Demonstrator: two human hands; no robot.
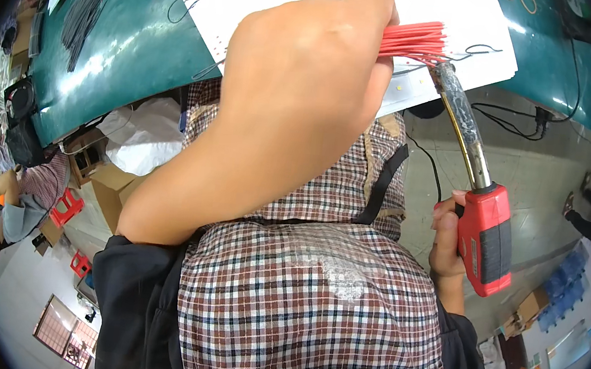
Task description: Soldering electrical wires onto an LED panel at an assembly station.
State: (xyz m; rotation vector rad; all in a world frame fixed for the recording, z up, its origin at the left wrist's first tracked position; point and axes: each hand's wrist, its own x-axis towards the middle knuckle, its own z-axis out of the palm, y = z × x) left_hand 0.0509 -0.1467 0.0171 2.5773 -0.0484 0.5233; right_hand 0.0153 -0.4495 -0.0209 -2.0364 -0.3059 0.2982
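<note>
My left hand (308, 63) is closed around a bundle of thin red wires (419, 40) above white sheets on the table. The wire ends stick out to the right of my fist, close together. My right hand (450, 237) grips a red-and-grey handheld torch (487, 241), lower right, in front of the table edge. Its long, scorched metal tube (463, 126) points up and left, and the tip sits just below the wire ends. Whether the tip touches them I cannot tell. No flame shows.
White paper (464, 22) with loose black wires covers part of the green table (139, 31). A dark wire bundle (82, 21) lies at the left. Black cables with a plug (540, 122) hang at the table's right edge. A cardboard box (114, 183) stands below left; another person (19, 209) sits farther left.
</note>
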